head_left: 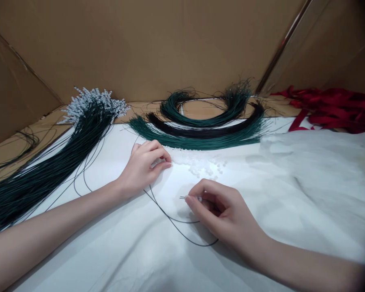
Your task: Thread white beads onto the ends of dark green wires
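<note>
My right hand (228, 207) pinches a thin dark cord (188, 243) between thumb and fingertips, just above the white sheet. Two short cord ends stick out past the thumb, and a small white bead shows at the fingers. From this hand the cord loops left towards my other wrist. My left hand (149, 162) rests at the near left edge of a pile of small white beads (194, 160). Its fingers are curled with thumb and fingertips together; whatever is between them is too small to tell.
Left lies a thick bundle of dark green cords (67, 158) with white beaded ends (94, 103). Behind the beads, curved cord bundles (200, 140) spread out. Red ribbon (340, 107) is heaped back right, near crumpled translucent plastic (322, 162). Cardboard walls (155, 44) enclose the back.
</note>
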The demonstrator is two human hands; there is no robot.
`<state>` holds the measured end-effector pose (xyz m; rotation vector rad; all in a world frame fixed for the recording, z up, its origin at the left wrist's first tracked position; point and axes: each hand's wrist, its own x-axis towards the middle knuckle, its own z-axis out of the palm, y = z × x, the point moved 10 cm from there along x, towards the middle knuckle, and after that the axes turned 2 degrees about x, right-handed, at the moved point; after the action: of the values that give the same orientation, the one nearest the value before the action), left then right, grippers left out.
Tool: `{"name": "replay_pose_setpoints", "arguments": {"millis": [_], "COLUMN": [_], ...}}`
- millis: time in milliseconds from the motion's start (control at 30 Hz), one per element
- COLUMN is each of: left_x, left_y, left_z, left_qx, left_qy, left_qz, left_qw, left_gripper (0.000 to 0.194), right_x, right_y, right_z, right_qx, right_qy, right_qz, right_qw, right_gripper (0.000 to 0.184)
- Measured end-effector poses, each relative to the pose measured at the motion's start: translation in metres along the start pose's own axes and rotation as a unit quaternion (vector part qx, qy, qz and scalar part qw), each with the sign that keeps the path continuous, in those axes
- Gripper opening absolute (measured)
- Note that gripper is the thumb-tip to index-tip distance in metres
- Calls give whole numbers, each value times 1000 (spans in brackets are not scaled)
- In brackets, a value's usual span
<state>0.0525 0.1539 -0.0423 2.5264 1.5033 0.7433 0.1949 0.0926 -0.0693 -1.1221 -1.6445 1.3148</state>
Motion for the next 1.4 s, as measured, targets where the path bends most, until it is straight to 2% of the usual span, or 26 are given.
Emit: {"name": "replay_pose_setpoints", "arguments": {"millis": [100, 200, 333, 433, 500, 567, 700, 1000, 1267, 1400], "left_x": [-2, -8, -20, -26, -28, -29, -29, -33, -34, -32], "left_y": [4, 9, 19, 27, 30, 32, 34, 41, 42, 40], "left_z": [-4, -7, 7, 18, 22, 22, 15, 1, 2, 2], "left_qx": [-38, -198, -420, -508, -531, -528, -484, -402, -397, -415], "left_qy": [11, 12, -48, -80, -86, -86, -76, -40, -44, -38], "left_qz": [15, 6, -57, -89, -94, -86, -62, -2, 3, -17], "left_qw": [999, 980, 904, 853, 837, 841, 870, 915, 917, 909], "left_gripper": [10, 9, 5, 6, 6, 5, 3, 8, 11, 9], "right_x": [0, 0, -2, -3, -3, -3, -2, -2, -2, -2], "right_y": [2, 6, 10, 10, 9, 9, 9, 10, 9, 11], "right_z": [0, -1, -4, -5, -4, -5, -5, -7, -6, -5], "right_qx": [7, 21, 52, 68, 72, 73, 70, 63, 59, 54], "right_qy": [-2, -3, 5, 8, 8, 9, 10, 15, 13, 11], "right_qz": [11, 30, 36, 31, 32, 33, 32, 33, 37, 38], "right_qw": [1000, 999, 998, 997, 997, 997, 997, 997, 998, 998], "right_gripper": [19, 20, 21, 20, 20, 21, 21, 20, 20, 19]}}
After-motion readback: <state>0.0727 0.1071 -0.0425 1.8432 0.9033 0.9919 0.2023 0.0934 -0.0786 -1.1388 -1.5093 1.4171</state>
